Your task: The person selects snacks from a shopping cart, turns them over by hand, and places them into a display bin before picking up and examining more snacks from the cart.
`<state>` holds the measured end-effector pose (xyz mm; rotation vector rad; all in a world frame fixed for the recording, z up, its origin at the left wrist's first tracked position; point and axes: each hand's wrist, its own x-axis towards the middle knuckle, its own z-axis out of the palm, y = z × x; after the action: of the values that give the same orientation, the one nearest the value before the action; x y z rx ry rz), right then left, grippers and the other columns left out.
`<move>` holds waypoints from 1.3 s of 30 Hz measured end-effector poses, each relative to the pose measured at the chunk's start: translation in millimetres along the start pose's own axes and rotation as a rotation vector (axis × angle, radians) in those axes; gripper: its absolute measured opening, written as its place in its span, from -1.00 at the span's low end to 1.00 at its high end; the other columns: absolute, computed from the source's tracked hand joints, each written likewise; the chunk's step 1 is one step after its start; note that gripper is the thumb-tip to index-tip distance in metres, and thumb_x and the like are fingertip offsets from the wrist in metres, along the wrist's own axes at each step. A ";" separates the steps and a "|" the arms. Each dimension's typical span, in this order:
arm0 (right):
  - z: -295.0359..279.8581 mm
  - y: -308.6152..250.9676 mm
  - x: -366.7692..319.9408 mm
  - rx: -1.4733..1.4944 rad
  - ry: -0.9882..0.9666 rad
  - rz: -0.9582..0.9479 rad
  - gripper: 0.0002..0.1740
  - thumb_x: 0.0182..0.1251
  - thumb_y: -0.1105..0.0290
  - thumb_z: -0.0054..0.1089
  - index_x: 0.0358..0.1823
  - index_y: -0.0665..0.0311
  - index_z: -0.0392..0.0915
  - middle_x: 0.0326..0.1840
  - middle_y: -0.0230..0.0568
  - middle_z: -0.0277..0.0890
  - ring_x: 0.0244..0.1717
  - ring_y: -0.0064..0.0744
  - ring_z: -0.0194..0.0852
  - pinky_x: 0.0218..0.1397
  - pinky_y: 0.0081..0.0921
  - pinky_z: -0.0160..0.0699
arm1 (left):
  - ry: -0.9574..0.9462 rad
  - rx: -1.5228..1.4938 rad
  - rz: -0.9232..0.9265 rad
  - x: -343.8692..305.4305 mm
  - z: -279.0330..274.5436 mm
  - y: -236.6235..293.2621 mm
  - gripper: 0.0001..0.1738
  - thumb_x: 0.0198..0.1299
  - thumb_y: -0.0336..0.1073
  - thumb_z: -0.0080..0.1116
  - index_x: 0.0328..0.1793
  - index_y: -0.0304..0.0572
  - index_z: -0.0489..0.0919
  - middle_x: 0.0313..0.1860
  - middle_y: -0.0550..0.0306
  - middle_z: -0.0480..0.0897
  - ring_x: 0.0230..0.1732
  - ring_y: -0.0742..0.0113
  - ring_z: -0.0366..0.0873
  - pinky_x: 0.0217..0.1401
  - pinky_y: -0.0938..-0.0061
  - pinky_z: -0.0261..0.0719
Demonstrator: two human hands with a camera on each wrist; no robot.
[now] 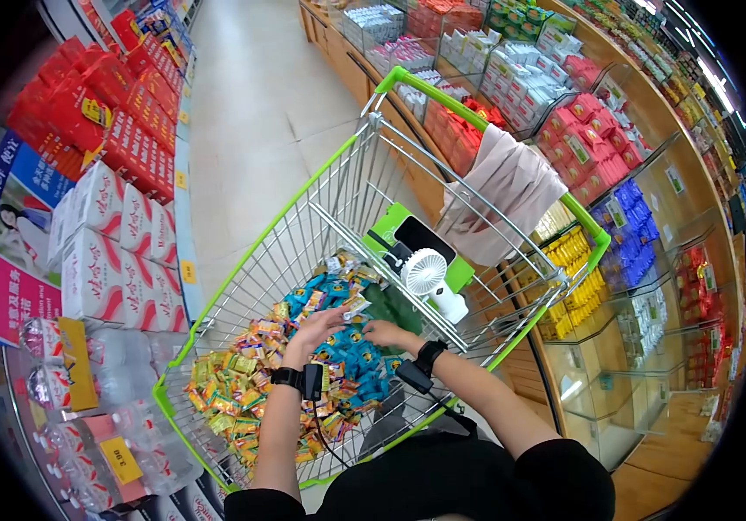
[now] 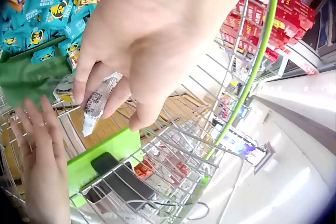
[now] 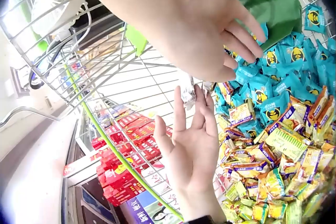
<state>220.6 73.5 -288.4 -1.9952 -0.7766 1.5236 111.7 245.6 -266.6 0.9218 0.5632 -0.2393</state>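
Observation:
In the head view, my left hand (image 1: 315, 330) is over a heap of small wrapped snacks in a shopping cart (image 1: 184, 358). A silver-white snack packet (image 2: 100, 103) is held between its fingers in the left wrist view. My right hand (image 1: 393, 335) is close by, above the teal packets (image 1: 351, 356) and beside a dark green bag (image 3: 270, 8). Its fingers look loosely straight in the left wrist view and hold nothing visible. Teal packets with a black and yellow emblem lie against yellow and orange ones (image 1: 247, 391).
A white fan (image 1: 428, 273) and a dark phone-like device (image 1: 425, 236) sit at the cart's green panel. A pale cloth (image 1: 503, 195) hangs over the rail. Red boxes (image 1: 143, 117) and bottled water (image 1: 125, 373) flank the left; candy bins (image 1: 581, 143) line the right.

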 end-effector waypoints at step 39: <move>-27.6 -74.8 -250.9 1.048 -0.232 -0.859 -0.42 0.29 0.13 -0.12 0.25 0.27 0.04 0.06 0.01 0.32 0.07 -0.20 0.33 0.19 -0.20 0.23 | -0.297 -0.086 0.640 -197.5 156.0 -37.3 -0.61 0.08 -0.16 0.07 -0.25 -0.46 0.50 -0.27 0.02 0.50 -0.11 0.11 0.44 -0.03 0.25 0.38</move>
<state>185.2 -51.9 -59.6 -0.5944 -0.5876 1.2036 -12.9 89.8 -108.6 0.9179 -0.0111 0.2233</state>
